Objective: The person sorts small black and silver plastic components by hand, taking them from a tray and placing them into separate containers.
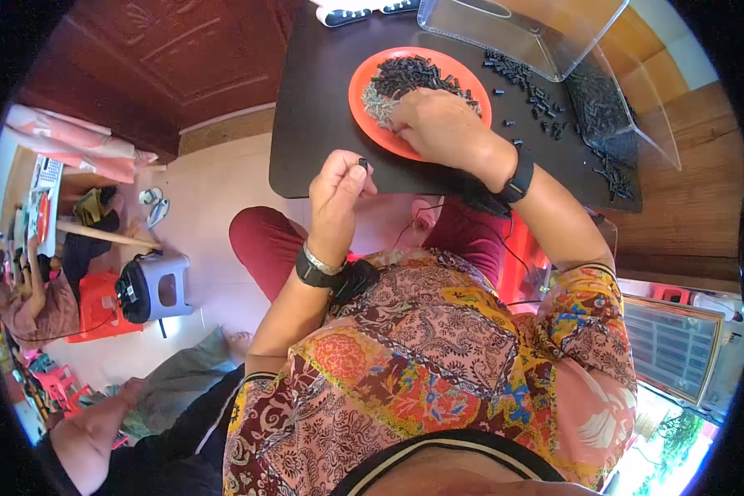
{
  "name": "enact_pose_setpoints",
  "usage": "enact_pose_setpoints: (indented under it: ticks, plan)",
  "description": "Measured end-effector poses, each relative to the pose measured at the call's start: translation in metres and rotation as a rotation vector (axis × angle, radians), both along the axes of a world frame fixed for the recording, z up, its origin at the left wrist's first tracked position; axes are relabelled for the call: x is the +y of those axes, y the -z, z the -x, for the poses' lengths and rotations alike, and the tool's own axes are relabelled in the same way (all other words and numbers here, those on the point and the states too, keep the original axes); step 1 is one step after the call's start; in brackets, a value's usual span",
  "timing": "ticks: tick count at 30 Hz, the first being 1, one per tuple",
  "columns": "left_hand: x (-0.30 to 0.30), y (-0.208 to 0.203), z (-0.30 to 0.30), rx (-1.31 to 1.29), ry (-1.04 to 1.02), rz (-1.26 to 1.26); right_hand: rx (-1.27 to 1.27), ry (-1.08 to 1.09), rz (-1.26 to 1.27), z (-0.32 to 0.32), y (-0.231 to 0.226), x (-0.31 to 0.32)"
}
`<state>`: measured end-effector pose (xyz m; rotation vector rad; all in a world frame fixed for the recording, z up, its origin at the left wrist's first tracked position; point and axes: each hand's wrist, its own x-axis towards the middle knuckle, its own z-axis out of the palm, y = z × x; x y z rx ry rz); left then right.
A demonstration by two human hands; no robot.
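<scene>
My left hand is closed in front of the table's near edge, pinching a small black plastic tube that pokes up between thumb and forefinger. An orange-red plate lies on the dark table. On it are a heap of black tubes and, at its left, a pile of small silver screw-like pieces. My right hand reaches over the plate, its fingers bent together at the edge of the silver pile. The fingertips are partly hidden, and what they hold does not show.
Loose black pieces are scattered right of the plate on the dark table. A clear plastic box with black pieces stands at the far right, near another clear bin. Another person sits at the left by a grey-blue stool.
</scene>
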<state>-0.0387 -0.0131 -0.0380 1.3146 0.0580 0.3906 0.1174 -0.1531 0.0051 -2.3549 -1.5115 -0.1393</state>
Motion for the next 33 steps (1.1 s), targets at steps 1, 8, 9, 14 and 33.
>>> enact_pose_setpoints:
  ticks: [1,8,9,14,33]
  plan:
    - [0.0,0.0,0.0,0.008,0.017,-0.001,0.001,-0.001,-0.002,0.0,0.0,0.002]
    - [0.002,-0.001,-0.002,0.054,0.067,-0.002,0.067,0.026,-0.107,-0.008,-0.003,0.001]
    - [0.001,-0.003,-0.003,0.047,0.075,0.019,0.121,0.055,-0.149,-0.009,-0.004,-0.002]
    - [-0.001,-0.012,-0.008,0.092,0.121,0.06,0.251,0.124,-0.261,-0.015,-0.011,-0.009]
    - [-0.018,-0.016,-0.018,0.042,0.238,0.14,0.784,-0.039,-0.435,0.037,-0.032,-0.026]
